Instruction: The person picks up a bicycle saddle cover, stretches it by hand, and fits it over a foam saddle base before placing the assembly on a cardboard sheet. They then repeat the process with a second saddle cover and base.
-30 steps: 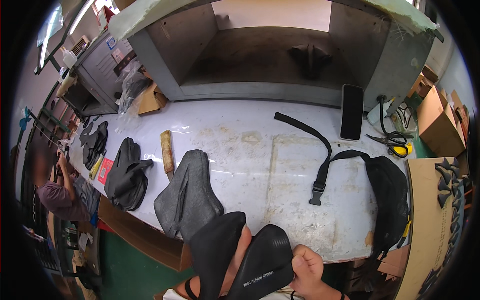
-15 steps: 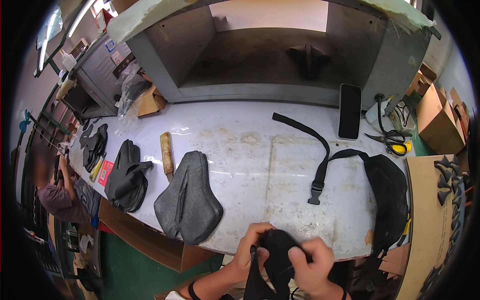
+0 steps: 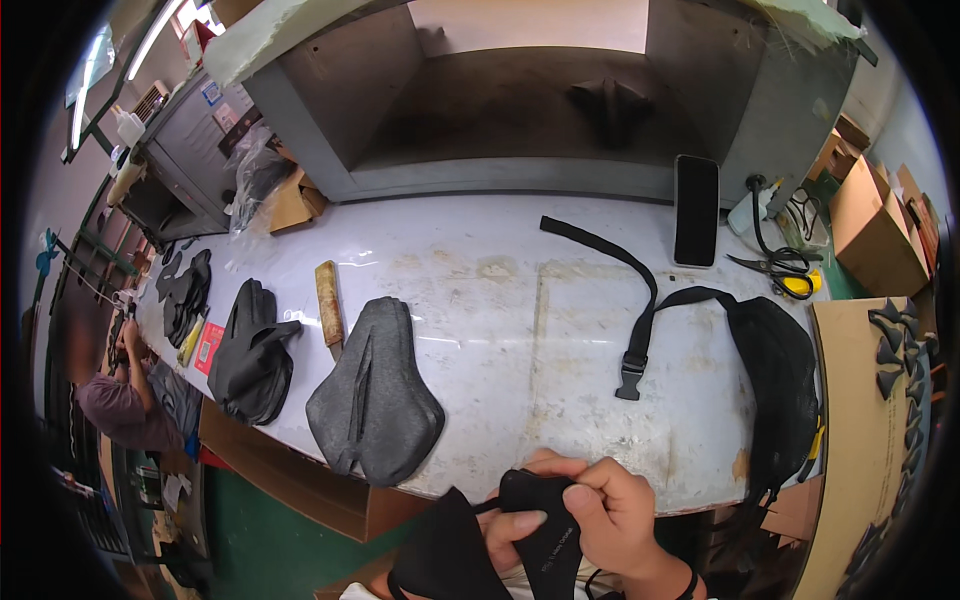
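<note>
down at the near edge of the worktable [image 3: 480, 260], both hands are busy on a black fabric piece [image 3: 535, 535]. the right hand [image 3: 610, 515] is clamped over its top, thumb pressed on the front, fingers curled round the back. the left hand [image 3: 510, 520] is mostly hidden behind the piece, only a couple of fingers showing, gripping it from beneath. the piece hangs just off the table's near edge, a loose flap spreading to the left.

moving up onto the table, a grey padded saddle cover [image 3: 375, 395] lies flat just beyond the hands, to their left. beside it, further left, a black bundle [image 3: 252, 352], and between them a wooden-handled tool [image 3: 329, 302]. to the right, a black bag [image 3: 775, 375] droops over the table's right end, its strap [image 3: 640, 310] with a buckle running across the top.

further back on the table, a dark phone [image 3: 696, 210] near the grey cabinet [image 3: 530, 100], and scissors [image 3: 775, 268] with a yellow handle off to the right.

at the table's far left end, another person [image 3: 115, 395] bends over some work.
</note>
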`<state>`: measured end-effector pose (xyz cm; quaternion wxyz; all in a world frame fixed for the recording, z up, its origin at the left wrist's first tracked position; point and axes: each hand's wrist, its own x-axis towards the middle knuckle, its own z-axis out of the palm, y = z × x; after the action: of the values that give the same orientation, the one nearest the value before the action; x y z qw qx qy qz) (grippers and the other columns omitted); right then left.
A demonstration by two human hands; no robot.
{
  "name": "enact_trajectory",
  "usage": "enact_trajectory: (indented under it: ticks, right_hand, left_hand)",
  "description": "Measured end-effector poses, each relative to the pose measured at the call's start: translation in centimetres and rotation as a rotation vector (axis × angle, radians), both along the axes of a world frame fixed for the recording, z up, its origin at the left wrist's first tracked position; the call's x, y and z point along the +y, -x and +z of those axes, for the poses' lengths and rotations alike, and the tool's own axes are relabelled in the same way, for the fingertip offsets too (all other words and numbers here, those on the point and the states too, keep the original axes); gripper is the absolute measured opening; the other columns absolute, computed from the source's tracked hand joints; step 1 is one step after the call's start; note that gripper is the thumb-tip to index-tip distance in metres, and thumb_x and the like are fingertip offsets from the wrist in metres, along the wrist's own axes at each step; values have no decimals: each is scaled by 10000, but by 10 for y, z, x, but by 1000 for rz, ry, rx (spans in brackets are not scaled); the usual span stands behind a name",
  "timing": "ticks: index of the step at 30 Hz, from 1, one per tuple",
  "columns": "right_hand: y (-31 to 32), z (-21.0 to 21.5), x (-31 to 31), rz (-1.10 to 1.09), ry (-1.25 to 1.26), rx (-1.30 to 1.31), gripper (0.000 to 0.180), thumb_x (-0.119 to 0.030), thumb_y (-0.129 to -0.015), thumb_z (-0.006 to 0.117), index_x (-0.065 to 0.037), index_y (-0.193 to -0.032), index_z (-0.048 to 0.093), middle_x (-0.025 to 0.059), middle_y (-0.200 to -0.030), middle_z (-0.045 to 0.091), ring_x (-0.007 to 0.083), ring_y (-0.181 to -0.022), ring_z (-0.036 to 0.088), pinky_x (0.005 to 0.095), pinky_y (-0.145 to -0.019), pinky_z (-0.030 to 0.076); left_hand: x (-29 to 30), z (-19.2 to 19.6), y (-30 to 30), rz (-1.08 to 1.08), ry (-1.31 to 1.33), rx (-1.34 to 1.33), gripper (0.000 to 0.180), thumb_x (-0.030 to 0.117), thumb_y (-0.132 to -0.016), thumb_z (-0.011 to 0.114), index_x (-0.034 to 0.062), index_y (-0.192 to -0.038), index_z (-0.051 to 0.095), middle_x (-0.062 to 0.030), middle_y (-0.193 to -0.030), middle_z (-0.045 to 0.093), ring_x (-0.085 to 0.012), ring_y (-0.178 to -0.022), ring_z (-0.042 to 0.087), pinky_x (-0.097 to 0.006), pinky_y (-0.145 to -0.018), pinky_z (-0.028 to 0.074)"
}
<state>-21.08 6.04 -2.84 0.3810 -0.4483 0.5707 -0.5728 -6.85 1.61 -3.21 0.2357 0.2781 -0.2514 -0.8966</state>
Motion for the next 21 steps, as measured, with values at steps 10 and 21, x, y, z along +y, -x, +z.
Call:
enact_trajectory:
  ticks: [10,21]
  right_hand:
    - [19,3,-2,25,-103,-254,237,-163,-930,609,-5,-759,565,-13,-648,529,39,-596,430,214,-537,350]
    - [18,-5,-7,372,-352,-524,223,-172,-932,610,-3,-787,598,1,-678,573,62,-616,516,221,-554,405]
  left_hand:
    - [-28,55,-8,-479,350,-678,332,159,-931,588,-25,-1200,524,-86,-1022,611,-160,-932,574,-257,-833,445]
    - [-3,13,-25,-315,195,76,351,156,-965,514,-8,-1273,480,-75,-1139,571,-153,-1105,519,-324,-968,383]
